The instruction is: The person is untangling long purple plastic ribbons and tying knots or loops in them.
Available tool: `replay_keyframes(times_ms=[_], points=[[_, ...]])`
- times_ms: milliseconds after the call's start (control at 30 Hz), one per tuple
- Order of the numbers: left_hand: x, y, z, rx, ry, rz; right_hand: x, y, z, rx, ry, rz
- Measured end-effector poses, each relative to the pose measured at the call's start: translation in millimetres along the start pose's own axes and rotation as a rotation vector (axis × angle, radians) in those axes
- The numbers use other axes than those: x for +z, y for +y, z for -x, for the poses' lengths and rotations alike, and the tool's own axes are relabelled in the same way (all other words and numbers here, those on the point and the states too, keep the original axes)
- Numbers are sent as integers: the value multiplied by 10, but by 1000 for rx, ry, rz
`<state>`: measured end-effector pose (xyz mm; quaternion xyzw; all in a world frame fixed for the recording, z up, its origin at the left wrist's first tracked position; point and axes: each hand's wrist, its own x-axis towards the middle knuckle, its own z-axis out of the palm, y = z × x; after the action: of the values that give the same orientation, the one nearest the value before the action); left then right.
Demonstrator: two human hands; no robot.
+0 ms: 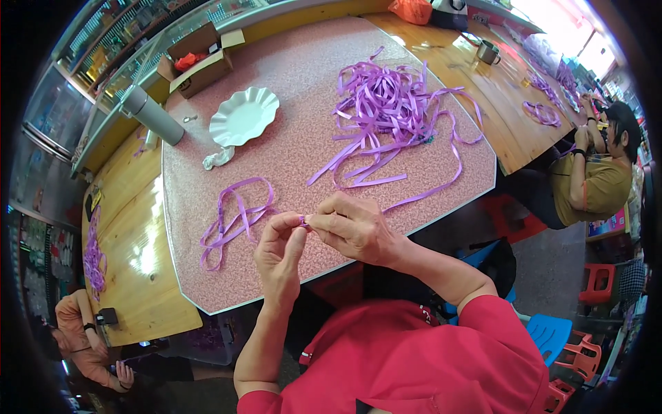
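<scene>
While both my hands pinch the purple ribbon piece (303,221) above the pink table (289,148) edge, left hand (279,255) fingertips clamped, right hand (355,228) gripping its end, I'd judge keeping tension steady makes a tidy fold.

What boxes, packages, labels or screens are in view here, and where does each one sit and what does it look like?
Cardboard box: far left corner of the pink table, brown, flaps open, something orange-red inside.
Orange bag: far end of the wooden table, soft and crumpled.
No clear label or lit screen shows.
</scene>
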<state>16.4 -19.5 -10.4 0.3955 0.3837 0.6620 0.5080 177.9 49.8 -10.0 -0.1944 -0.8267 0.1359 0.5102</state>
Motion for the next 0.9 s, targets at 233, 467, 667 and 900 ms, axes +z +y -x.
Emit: replay_keyframes(times_ms=[233, 467, 667, 900], points=[[-44, -115, -6, 193, 14, -370, -7, -9, -14, 1, -15, 8], [-14, -192, -71, 278, 46, -535, -28, -41, -48, 120, -18, -9], [-29, -158, -68, 187, -20, -653, -35, -18, -53, 288, -65, -152], [0, -201, -70, 385, 64, -582, -48, -101, -98, 976, -142, -787]])
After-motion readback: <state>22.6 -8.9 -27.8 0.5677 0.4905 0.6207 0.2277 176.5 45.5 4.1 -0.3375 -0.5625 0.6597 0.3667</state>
